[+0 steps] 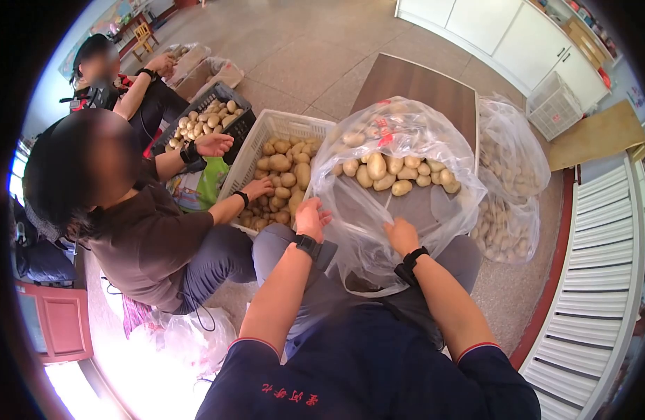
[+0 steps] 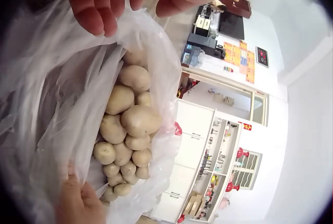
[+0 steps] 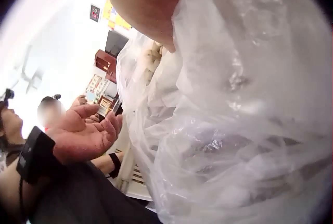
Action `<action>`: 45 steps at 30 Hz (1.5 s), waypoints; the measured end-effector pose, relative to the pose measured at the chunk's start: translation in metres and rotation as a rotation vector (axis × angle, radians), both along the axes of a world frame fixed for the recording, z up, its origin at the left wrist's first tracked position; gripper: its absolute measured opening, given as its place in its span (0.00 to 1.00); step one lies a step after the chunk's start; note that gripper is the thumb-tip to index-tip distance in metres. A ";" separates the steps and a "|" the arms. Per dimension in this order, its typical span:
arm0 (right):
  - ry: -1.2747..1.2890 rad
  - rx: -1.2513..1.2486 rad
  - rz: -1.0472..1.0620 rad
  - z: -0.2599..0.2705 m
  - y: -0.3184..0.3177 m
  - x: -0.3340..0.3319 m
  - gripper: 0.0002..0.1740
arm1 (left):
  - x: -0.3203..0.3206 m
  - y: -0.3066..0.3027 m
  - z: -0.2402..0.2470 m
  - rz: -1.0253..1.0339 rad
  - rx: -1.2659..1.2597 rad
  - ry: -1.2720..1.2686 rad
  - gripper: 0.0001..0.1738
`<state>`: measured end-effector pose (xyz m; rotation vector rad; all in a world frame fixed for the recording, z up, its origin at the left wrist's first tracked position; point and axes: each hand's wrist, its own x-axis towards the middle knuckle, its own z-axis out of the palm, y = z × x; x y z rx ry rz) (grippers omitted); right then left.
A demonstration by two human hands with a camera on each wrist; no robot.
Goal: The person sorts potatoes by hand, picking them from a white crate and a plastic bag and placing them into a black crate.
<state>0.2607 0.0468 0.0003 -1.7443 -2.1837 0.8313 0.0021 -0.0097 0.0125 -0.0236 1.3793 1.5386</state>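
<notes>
Pinching the near rim of the clear plastic bag with the right hand, fingers and thumb closed on the film. Holding nothing with the left hand — fingers released, loosely bent, near the film. Find the bag on the brown board, beside the white crate, with potatoes heaped across its middle and slack film sagging toward the knees.

Could lose the opening on the left, being gripped on one side alone, and let limp film fold in over the mouth. Could stretch or tear the thin film by tugging hard at that single pinch against such a load. Might also spill potatoes toward the lap by tilting the bag — heaped loosely, facing an open mouth. Might snag loose plastic on the black wrist device, so close to the folds.
</notes>
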 end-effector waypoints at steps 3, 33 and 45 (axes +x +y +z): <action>-0.035 0.021 0.127 -0.015 0.006 0.006 0.19 | 0.001 -0.001 0.003 -0.010 0.010 -0.011 0.24; -0.028 0.011 0.142 0.073 0.026 -0.009 0.19 | 0.019 0.036 0.033 -0.172 -0.033 -0.035 0.19; -0.051 0.195 0.112 0.061 0.048 -0.010 0.27 | 0.028 0.032 0.023 -0.305 -0.058 -0.036 0.16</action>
